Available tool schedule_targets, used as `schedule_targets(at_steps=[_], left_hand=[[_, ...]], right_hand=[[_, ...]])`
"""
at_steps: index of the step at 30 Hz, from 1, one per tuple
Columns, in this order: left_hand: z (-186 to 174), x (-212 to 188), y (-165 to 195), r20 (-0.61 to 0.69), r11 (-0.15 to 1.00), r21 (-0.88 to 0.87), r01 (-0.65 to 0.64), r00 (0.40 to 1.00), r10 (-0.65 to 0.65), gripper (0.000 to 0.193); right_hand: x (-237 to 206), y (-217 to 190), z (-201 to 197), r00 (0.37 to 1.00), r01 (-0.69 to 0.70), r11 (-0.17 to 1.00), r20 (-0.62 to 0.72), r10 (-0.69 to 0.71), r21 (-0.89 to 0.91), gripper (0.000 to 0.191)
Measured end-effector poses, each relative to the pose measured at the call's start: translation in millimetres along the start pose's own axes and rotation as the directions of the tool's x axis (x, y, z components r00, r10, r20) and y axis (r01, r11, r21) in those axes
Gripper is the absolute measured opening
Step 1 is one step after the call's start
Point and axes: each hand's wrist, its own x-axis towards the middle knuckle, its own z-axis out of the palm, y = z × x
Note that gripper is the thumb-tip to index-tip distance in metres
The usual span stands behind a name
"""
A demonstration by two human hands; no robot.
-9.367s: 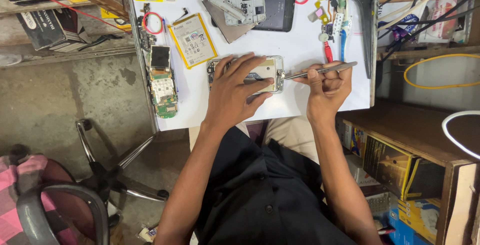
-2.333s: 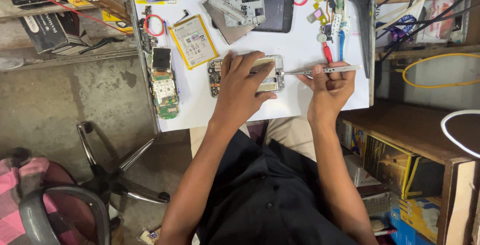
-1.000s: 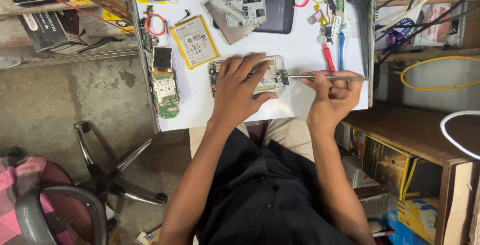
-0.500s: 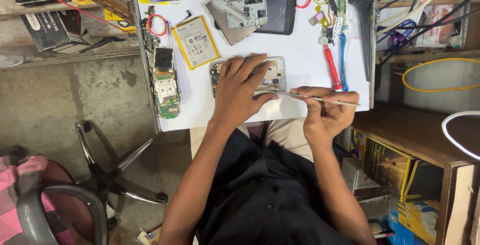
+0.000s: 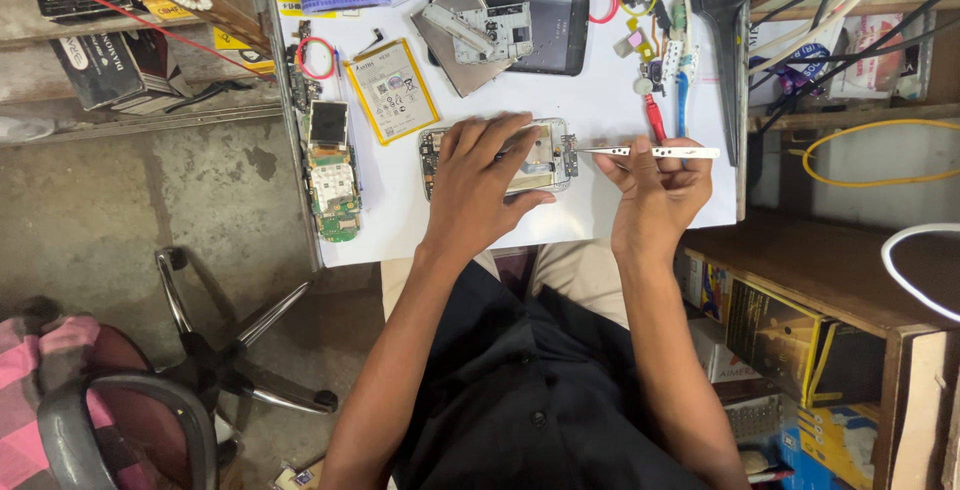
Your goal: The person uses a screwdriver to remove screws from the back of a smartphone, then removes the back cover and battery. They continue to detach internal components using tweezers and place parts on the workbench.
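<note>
We sat over a white worktable, its top crowded along the far edge. Largest there was a dark phone lying flat, with a grey frame piece overlapping its left end. Left of that lay a flat battery with a yellow border, and further left a bare green circuit board near the table's edge. A brush with yellow bristles stood along the right side, with red and blue-handled tools beside it.

Our left hand was spread flat over the opened phone body at the table's middle, pressing it down and hiding most of it. Our right hand pinched a pair of silvery tweezers, held level, the tip just at the phone body's right edge.

Half a second before, the tweezers had slanted lower, across the phone's near corner; now they lay level and higher, and the right hand had risen with them.
</note>
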Motion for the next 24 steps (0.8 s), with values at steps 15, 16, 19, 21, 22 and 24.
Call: schedule_targets(at_steps=[15,16,19,21,22,24], left_hand=[[-0.8,3.6,6.1,-0.063,0.995,-0.101,0.014,0.998,-0.02,0.056],[-1.4,4.5,7.8,-0.068,0.99,-0.135,0.03,0.997,-0.04,0.05],[-1.1,9.1,13.7,-0.094,0.996,-0.071,0.046,0.994,-0.052,0.03],[0.8,14.6,17.1,-0.1,0.988,-0.146,0.04,0.993,-0.055,0.021],[1.6,17.4,18.0,-0.105,0.983,-0.181,0.039,0.993,-0.059,0.016],[3.7,23.9,17.4,-0.046,0.973,-0.204,0.104,0.992,-0.116,0.013]], right_hand=[[0.3,-1.9,-7.6,0.998,0.028,0.997,0.052,-0.025,-0.069,0.024],[0.3,-2.4,-8.4,0.997,0.014,0.998,0.07,-0.009,-0.065,0.025],[1.1,-2.3,-7.8,0.995,0.035,0.993,0.096,-0.024,-0.115,0.024],[2.1,-2.1,-6.0,0.995,0.025,0.994,0.099,-0.015,-0.102,0.024],[2.4,-1.8,-4.6,0.994,0.02,0.995,0.105,-0.01,-0.094,0.024],[3.6,-0.7,-2.0,0.995,0.006,0.992,0.102,0.007,-0.123,0.024]])
